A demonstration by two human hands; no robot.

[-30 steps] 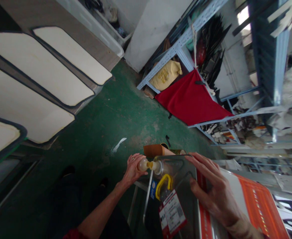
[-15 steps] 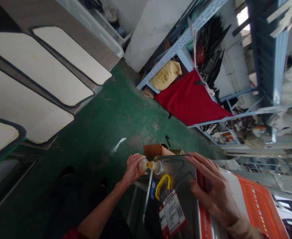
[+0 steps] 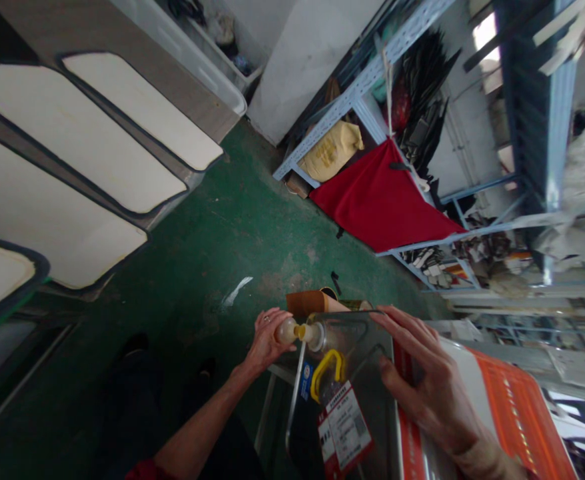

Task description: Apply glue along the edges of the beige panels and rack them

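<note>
A large metal can [image 3: 357, 373] with a yellow handle [image 3: 326, 373] and a red-and-white label lies tilted in front of me. My right hand [image 3: 425, 383] rests spread across its side, holding it steady. My left hand [image 3: 267, 340] is closed around a small pale bottle [image 3: 286, 331], held sideways so that its yellow tip meets the can's spout [image 3: 316, 335].
A brown cardboard tube [image 3: 312, 302] lies just beyond the can. The green floor [image 3: 212, 253] stretches ahead. Pale boards with dark edges [image 3: 72, 173] lean at the left. Blue metal shelving [image 3: 372, 87] with a red cloth [image 3: 380, 200] and a yellow sack stands at the right.
</note>
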